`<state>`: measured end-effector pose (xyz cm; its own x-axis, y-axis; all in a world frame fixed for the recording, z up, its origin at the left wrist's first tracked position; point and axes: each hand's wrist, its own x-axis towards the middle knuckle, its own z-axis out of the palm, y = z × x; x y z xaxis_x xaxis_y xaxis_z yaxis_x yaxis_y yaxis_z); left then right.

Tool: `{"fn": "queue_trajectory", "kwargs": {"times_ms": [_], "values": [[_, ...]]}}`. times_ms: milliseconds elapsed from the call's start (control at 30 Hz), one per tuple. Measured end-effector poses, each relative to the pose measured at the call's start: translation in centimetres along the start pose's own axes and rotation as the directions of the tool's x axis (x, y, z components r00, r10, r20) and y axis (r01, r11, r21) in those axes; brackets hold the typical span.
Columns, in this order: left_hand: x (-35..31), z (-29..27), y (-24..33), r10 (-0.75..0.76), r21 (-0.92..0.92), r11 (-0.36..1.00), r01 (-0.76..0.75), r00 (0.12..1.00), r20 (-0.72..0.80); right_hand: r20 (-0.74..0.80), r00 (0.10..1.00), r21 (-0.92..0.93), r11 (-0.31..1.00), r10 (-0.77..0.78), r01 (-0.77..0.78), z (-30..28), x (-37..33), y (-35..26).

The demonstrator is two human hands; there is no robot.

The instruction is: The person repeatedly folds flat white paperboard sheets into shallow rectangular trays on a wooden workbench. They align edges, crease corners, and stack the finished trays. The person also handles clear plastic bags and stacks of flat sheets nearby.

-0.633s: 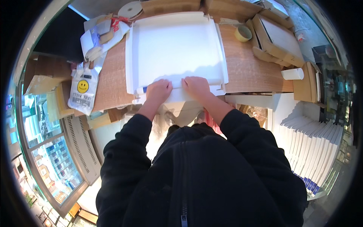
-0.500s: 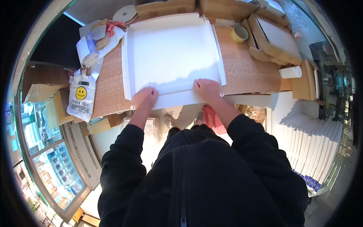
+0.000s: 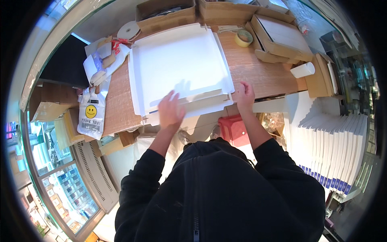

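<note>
A large white cardboard box blank (image 3: 179, 64) lies on the wooden table in front of me, with creased strips along its sides and a flap along its near edge. My left hand (image 3: 171, 112) is over that near edge with fingers spread, holding nothing; whether it touches the cardboard I cannot tell. Just off the near right corner, my right hand (image 3: 246, 98) is raised with loosely bent fingers, apart from the cardboard. Nothing shows in its grasp.
A roll of tape (image 3: 243, 38) and a white cylinder (image 3: 302, 70) are on the table's right side, near brown cartons (image 3: 282, 38). Left are a smiley plastic bag (image 3: 92, 115) and a white reel (image 3: 129, 30). White panels (image 3: 330, 149) stand upright at lower right; a red bag (image 3: 233, 130) is below the table.
Both hands have let go of the near edge. The left has opened its fingers and moved right; the right has moved right, off the cardboard. The whole view has shifted slightly.
</note>
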<state>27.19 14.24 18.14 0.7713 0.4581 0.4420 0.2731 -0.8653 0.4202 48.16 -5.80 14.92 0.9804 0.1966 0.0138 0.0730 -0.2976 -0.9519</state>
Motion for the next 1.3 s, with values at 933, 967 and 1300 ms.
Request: {"fn": "queue_trajectory", "kwargs": {"times_ms": [933, 967, 1300], "values": [[2.2, -6.4, 5.3, 0.161, -0.003, 0.987, -0.162, 0.972, 0.169, 0.899, 0.395, -0.172, 0.678, -0.189, 0.715, -3.7, -2.8, -10.8], [2.4, -6.4, 5.8, 0.178, -0.009, 0.984, -0.18, 0.966, 0.186, 0.901, 0.402, -0.209, 0.648, -0.165, 0.733, -3.6, -2.8, -10.7], [-3.8, -9.6, 5.0, -0.186, -0.512, 0.813, 0.278, 0.957, 0.224, 0.862, 0.497, -0.268, 0.744, -0.1, 0.613, -6.6, -0.8, -11.2]]}}
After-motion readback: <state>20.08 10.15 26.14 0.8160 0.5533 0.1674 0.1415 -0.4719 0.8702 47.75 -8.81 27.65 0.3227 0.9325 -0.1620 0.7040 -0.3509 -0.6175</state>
